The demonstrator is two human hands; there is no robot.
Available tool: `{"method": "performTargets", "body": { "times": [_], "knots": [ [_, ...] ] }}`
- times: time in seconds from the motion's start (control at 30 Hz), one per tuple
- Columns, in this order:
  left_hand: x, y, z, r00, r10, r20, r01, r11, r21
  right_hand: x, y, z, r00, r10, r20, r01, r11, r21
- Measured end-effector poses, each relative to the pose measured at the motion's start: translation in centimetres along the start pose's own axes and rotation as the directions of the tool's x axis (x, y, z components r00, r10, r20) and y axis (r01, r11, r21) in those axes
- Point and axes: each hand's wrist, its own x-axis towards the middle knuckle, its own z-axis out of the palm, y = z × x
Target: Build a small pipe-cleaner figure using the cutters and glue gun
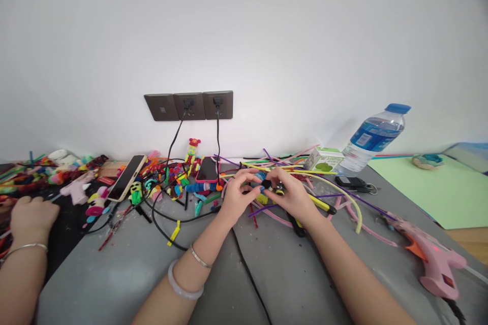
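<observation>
Between the nearly closed fingertips of our left hand [240, 195] and right hand [293, 196], we pinch a small black piece [266, 183] from both sides, presumably for steadiness, while the pink hot-glue gun [437, 262] lies to the grip's right, likely for easy reach.

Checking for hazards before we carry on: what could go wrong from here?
The small dark piece between the left hand and right hand could slip down among the pipe cleaners.
The pink glue gun shows a red light, so it may be hot near them.
The black cable crossing the grey table could get snagged.
</observation>
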Motion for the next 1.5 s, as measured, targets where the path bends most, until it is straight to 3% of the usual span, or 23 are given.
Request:
{"method": "performTargets", "body": {
  "times": [0.4,0.73,1.1,1.5],
  "knots": [
    [0.0,-0.2,0.0,0.999,-0.04,-0.021,0.038,0.997,-0.059,-0.2,0.2,0.3,0.998,-0.063,0.029,0.064,0.996,-0.065],
    [0.3,-0.3,0.1,0.985,-0.158,-0.063,0.143,0.969,-0.199,-0.3,0.5,0.4,0.995,-0.1,0.009,0.1,0.991,-0.087],
    [0.4,-0.8,0.3,0.946,-0.311,-0.088,0.258,0.892,-0.371,0.0,-0.2,0.3,0.997,-0.066,-0.04,0.064,0.997,-0.039],
    [0.5,0.7,0.6,0.909,-0.408,-0.08,0.308,0.789,-0.531,-0.1,0.3,0.4,0.997,-0.052,-0.051,0.052,0.999,-0.011]
  ]
}}
